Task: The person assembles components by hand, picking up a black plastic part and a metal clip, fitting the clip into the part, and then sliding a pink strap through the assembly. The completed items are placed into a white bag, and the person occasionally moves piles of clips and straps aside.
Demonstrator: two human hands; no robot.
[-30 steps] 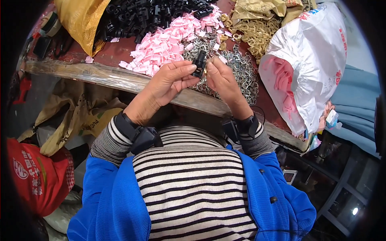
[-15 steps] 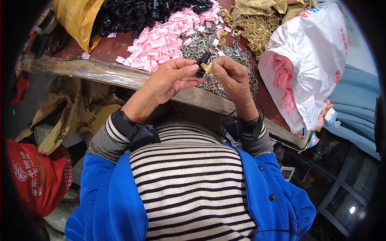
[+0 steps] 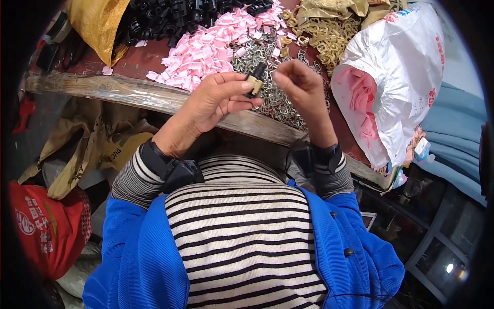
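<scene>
The left hand pinches a small black-and-tan clip above the table's near edge. The right hand hovers beside it, fingers curled narrow, over the metal rings

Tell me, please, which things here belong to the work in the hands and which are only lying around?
In use:
left hand, holding a small black and tan clip part
right hand, fingers pinched beside it
pile of silver metal clips under the hands

Lying about:
pink pieces
black parts
brass rings
white bag
red bag
</scene>
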